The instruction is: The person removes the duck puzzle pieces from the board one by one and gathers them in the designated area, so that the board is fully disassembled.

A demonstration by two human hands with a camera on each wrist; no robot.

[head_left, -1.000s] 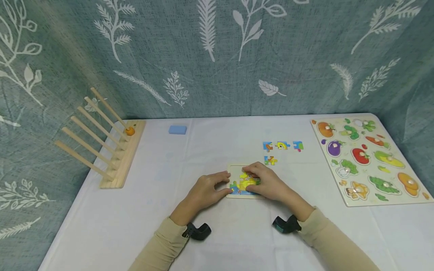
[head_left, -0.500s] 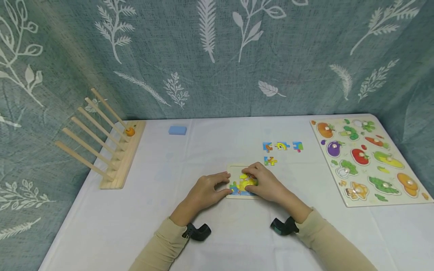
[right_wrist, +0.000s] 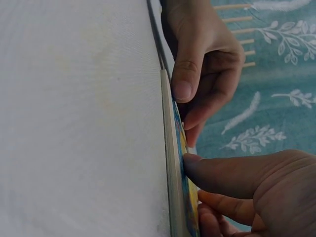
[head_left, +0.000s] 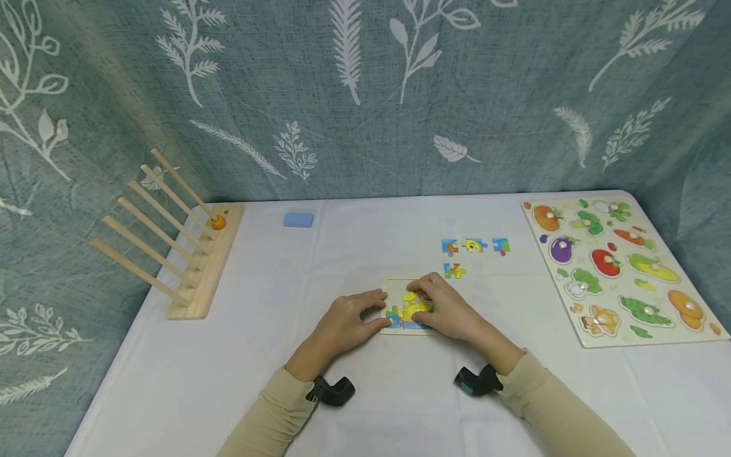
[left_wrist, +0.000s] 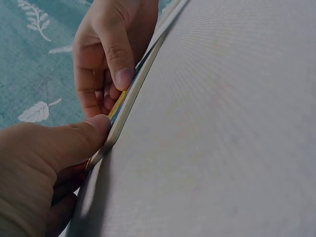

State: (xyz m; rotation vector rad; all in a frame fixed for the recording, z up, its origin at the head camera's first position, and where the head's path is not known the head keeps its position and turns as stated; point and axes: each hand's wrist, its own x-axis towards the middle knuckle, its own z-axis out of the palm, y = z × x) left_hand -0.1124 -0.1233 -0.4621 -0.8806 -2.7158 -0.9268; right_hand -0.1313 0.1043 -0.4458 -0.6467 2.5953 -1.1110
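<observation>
A small jigsaw puzzle board [head_left: 400, 285] with a pale frame lies before me, its lower part filled with yellow, green and blue pieces. My left hand [head_left: 346, 319] holds the board at its left side, fingertips at the edge and thumb [left_wrist: 94, 131] over the near corner. From the right, my right hand [head_left: 451, 308] spans a yellow puzzle piece [head_left: 412, 310] in the board between thumb and curled fingers. Its thumb [right_wrist: 197, 165] presses down at the near side. The hand hides the board's right part.
Several loose jigsaw pieces [head_left: 474, 245] lie beyond the board to the right. A vegetable peg puzzle [head_left: 619, 292] covers the right side of the table. A wooden rack with slanted pegs [head_left: 197, 298] and an orange bead stands left, near a blue block [head_left: 298, 219].
The right thumb and wrist have shifted slightly left over the puzzle board. The left hand and the loose pieces have stayed in place.
</observation>
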